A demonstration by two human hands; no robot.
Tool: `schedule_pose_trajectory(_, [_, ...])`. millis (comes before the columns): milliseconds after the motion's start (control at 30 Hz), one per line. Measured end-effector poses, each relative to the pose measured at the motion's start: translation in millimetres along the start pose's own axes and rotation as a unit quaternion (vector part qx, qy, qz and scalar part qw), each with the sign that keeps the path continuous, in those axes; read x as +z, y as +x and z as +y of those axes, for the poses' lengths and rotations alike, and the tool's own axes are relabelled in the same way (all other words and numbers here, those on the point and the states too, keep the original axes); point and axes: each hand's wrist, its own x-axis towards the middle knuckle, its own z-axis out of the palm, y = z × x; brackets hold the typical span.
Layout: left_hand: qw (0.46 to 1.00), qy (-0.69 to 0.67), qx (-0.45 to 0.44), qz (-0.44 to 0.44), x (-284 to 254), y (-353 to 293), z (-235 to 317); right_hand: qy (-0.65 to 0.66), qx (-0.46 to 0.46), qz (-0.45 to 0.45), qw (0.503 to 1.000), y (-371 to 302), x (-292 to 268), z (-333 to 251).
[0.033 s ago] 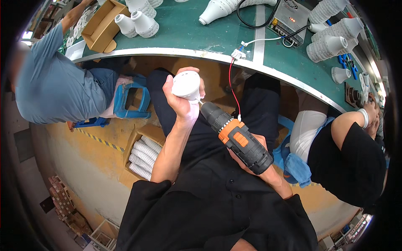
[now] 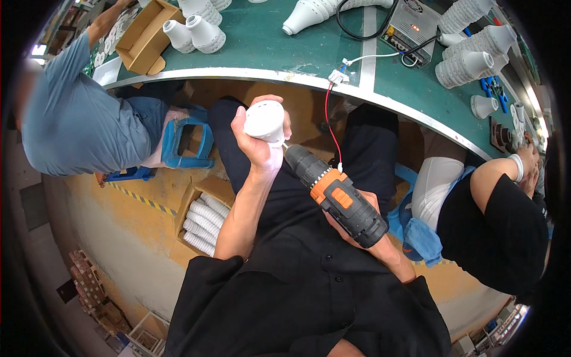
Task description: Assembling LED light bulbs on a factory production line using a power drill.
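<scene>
I saw both hands full
Left hand (image 2: 254,146) gripped the white cup (image 2: 264,121); right hand (image 2: 370,200), below the cup, a drill (image 2: 342,199); a turning cup could have skidded the bit (image 2: 286,144) handward

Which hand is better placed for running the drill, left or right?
Right, I think. The right hand grips the drill, and its bit points toward the white cup. The left hand seems busy, holding that cup.
</scene>
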Motion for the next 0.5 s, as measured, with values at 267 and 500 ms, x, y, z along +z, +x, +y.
schedule_pose_trajectory(267, [1.0, 0.001, -0.002, -0.001, 1, 4, 2, 0.017, 0.009, 0.001, 1.0, 2, 2, 2])
schedule_pose_trajectory(500, [0.998, -0.024, -0.017, 0.048, 10, 2, -3, 0.001, 0.008, 0.003, 1.0, 5, -1, -5])
